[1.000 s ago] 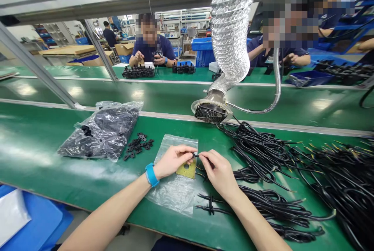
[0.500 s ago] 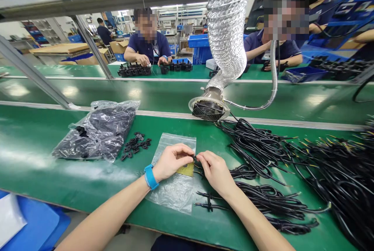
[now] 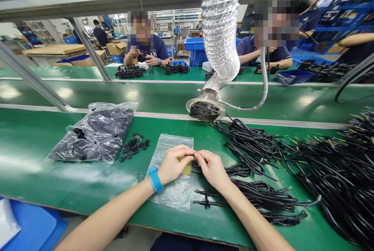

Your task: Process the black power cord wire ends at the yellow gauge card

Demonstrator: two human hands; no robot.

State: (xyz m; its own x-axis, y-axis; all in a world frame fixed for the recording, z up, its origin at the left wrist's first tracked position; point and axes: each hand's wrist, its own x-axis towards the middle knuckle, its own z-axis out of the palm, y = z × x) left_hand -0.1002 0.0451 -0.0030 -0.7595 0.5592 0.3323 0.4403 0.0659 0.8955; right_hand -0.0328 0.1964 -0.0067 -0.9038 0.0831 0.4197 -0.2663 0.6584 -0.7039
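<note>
My left hand (image 3: 174, 164), with a blue band at its wrist, pinches a small black plastic part (image 3: 193, 156) between thumb and fingers. At the same part, my right hand (image 3: 212, 168) is closed with its thumb and index finger; the fingertips of both hands almost meet and hide most of it. Beneath my left hand lie a clear zip bag (image 3: 172, 198) and a yellowish piece (image 3: 187, 170), partly covered. Left of the hands is a scattering of small black plastic pieces (image 3: 133, 148). Close to my right wrist, black cables (image 3: 263, 194) lie in coiled bundles.
A large clear bag of black parts (image 3: 96, 132) rests on the green bench at left. A fan with a silver duct (image 3: 206, 108) hangs beyond my hands. More cables (image 3: 339, 173) are heaped at right. Co-workers sit across the bench, handling black parts.
My hands have drawn slightly closer together around the black part, and the right fingers now cover more of it. The view has shifted a little. A co-worker opposite has raised their hands.
</note>
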